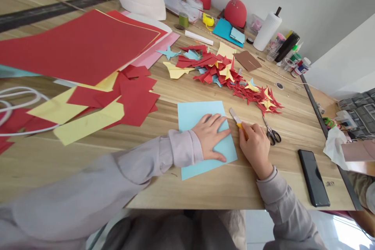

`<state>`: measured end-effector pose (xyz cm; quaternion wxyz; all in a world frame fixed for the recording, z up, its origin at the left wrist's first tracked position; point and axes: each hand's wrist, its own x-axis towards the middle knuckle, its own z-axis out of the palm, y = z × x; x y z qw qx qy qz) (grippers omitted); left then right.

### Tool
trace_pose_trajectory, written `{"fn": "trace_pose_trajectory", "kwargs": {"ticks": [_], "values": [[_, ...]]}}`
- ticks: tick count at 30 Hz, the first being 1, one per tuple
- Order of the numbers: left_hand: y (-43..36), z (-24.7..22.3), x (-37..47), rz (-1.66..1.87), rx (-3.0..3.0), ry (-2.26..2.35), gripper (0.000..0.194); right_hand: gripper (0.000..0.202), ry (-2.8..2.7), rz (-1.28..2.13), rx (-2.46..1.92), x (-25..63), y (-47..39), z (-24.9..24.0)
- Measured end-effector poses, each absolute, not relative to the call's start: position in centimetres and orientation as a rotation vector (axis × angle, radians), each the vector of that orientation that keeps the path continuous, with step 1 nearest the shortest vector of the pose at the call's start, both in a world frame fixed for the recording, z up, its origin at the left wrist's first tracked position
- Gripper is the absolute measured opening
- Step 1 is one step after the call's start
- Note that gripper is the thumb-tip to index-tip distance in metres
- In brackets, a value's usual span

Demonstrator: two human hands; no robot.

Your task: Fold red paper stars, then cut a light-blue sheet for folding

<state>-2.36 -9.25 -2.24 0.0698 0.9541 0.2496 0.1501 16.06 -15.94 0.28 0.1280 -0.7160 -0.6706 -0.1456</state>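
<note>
- Light-blue paper sheet (pixel 193 115) lies flat near the table's (pixel 228 187) front edge, pinned under the left hand (pixel 211 136), whose fingers are spread open and pressing down.
- Right hand (pixel 255 145) is closed around a yellow utility knife (pixel 236 118), its blade just beside the sheet's right edge.
- Scissors (pixel 272 133) lie just right of that hand, a black phone (pixel 313 177) nearer the edge.
- Folded red, yellow and blue paper shapes (pixel 231 76) are heaped beyond.

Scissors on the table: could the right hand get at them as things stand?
Probably yes, once freed. The scissors lie just beside the right hand, with bare table and nothing between them. But that hand's grip is shut on the utility knife, which it would likely have to set down first.
</note>
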Motion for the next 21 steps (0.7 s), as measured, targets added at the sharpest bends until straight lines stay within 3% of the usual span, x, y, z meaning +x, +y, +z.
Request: {"fn": "trace_pose_trajectory", "kwargs": {"ticks": [9,15,19,21], "values": [[-7.6,-3.0,-2.9,0.474,2.758,0.700,0.054,0.026,-1.914,-0.327,-2.066,16.6,-16.1,0.4],[-6.0,-3.0,-3.3,0.456,2.614,0.710,0.043,0.027,-1.903,-0.100,-1.988,17.3,-16.7,1.3],[-6.2,-2.7,-3.3,0.437,2.618,0.702,0.038,0.024,-1.871,0.007,-1.966,18.1,-17.2,2.0],[-6.9,-2.4,-3.3,0.423,2.644,0.710,0.057,0.023,-1.846,0.030,-1.975,18.4,-17.3,2.2]]}}
